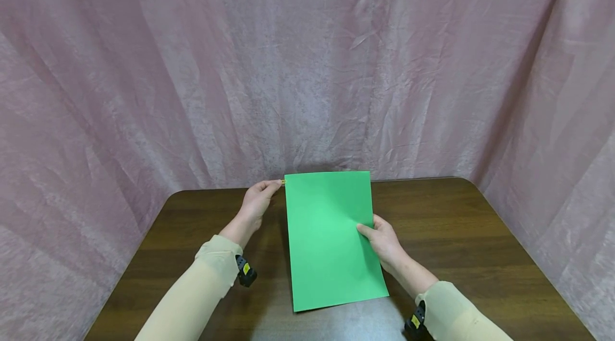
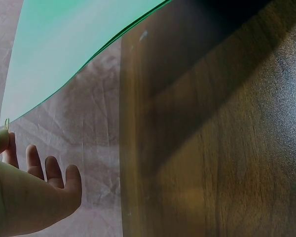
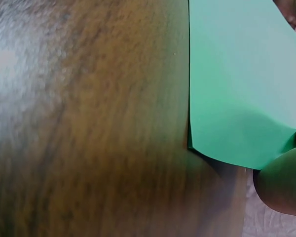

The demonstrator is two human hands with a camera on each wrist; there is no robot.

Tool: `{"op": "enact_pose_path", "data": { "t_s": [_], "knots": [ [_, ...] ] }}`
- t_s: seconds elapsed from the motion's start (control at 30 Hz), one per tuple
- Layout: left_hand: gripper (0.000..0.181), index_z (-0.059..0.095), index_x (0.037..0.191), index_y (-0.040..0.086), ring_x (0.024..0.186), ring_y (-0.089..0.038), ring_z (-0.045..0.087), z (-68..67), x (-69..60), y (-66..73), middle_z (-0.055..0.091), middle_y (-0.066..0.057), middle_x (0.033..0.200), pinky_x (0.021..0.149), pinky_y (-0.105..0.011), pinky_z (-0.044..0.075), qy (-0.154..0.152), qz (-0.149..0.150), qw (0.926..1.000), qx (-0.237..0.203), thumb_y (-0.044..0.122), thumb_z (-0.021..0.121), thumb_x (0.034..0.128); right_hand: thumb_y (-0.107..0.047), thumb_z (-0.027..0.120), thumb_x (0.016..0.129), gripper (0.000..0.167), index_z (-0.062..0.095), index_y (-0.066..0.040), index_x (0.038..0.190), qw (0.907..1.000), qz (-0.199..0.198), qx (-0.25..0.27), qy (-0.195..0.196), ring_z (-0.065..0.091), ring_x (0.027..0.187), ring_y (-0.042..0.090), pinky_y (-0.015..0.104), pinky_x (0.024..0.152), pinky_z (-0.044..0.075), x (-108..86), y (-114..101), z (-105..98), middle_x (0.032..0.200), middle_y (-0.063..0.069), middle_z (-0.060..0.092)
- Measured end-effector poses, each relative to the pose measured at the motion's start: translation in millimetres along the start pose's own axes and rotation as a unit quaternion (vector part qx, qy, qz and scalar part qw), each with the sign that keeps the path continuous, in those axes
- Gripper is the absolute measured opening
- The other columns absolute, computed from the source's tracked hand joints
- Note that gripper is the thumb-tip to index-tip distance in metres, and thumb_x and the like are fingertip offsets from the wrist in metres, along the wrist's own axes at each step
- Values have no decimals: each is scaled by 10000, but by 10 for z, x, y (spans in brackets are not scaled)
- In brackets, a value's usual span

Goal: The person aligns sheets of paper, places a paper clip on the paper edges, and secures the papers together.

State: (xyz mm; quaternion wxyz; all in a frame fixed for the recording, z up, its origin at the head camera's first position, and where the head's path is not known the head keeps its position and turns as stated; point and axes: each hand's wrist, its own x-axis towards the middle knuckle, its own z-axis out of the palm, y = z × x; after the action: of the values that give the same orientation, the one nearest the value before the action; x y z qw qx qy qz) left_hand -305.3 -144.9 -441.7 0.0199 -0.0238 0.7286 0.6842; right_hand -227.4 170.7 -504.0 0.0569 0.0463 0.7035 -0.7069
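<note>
Green paper [image 1: 331, 245] is held up over the table, and its edge shows a doubled line in the left wrist view. My left hand [image 1: 258, 199] pinches a small yellow paper clip [image 2: 7, 123] between thumb and forefinger, at the paper's upper left corner. How far the clip sits over the corner is too small to tell. The other left fingers are spread loosely below. My right hand [image 1: 383, 238] grips the paper's right edge, its thumb on the front and the fingers hidden behind. In the right wrist view the paper [image 3: 237, 98] bends near the thumb.
A dark brown wooden table [image 1: 456, 234] with rounded far corners lies beneath. Pink velvet curtain [image 1: 307, 63] hangs behind the far edge and along both sides. Each wrist wears a black strapped device, such as the left one [image 1: 246, 271].
</note>
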Motion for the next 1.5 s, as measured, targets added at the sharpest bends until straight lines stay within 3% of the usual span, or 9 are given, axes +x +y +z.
{"op": "enact_pose_path", "data": {
  "t_s": [0.27,0.5,0.8,1.07,1.27,1.5],
  "knots": [
    [352,668,1198,8,1369,-336,434,-1,-11,2,546,-120,1397,1138,-553,350,-12,34,10000,-35,318,638,1034,-155,590,1054,375,572,-18,1402,10000,54,8,9,694,831,242,403,693,571,-13,9,3,1058,117,714],
    [407,633,1277,-44,1359,-372,434,9,3,-10,537,-130,1399,1113,-545,389,-68,34,9999,-153,287,628,1040,-159,584,1057,367,574,-15,1395,10000,58,-8,-40,696,827,245,403,694,573,-14,10,8,1044,122,713],
    [331,663,1191,-28,1338,-374,447,23,8,-28,553,-129,1380,1112,-557,385,-34,56,9997,-227,260,647,1029,-132,573,1054,341,585,4,1366,10000,-66,-58,-41,692,827,237,390,695,569,-37,6,23,1032,121,714],
    [340,670,1209,-5,1310,-293,473,35,-13,-6,547,-112,1377,1114,-537,382,-46,-63,9998,-181,282,652,1026,-135,579,1053,359,579,-13,1391,9999,-61,-98,-40,686,850,235,388,703,567,-37,18,27,1086,131,706],
    [381,640,1271,-10,1374,-350,427,45,-26,-10,512,-131,1417,1132,-533,367,-163,-44,9998,-110,292,631,1038,-136,581,1052,345,586,-8,1372,10000,-47,-45,-43,691,841,240,390,701,569,-39,10,37,1066,135,707],
    [335,674,1206,15,1349,-348,455,54,-30,-17,546,-111,1376,1116,-536,391,-88,4,10000,5,297,652,1026,-140,582,1054,348,582,4,1371,9999,-106,-91,-50,692,849,247,391,702,571,-43,28,30,1065,134,711]
  ]
}}
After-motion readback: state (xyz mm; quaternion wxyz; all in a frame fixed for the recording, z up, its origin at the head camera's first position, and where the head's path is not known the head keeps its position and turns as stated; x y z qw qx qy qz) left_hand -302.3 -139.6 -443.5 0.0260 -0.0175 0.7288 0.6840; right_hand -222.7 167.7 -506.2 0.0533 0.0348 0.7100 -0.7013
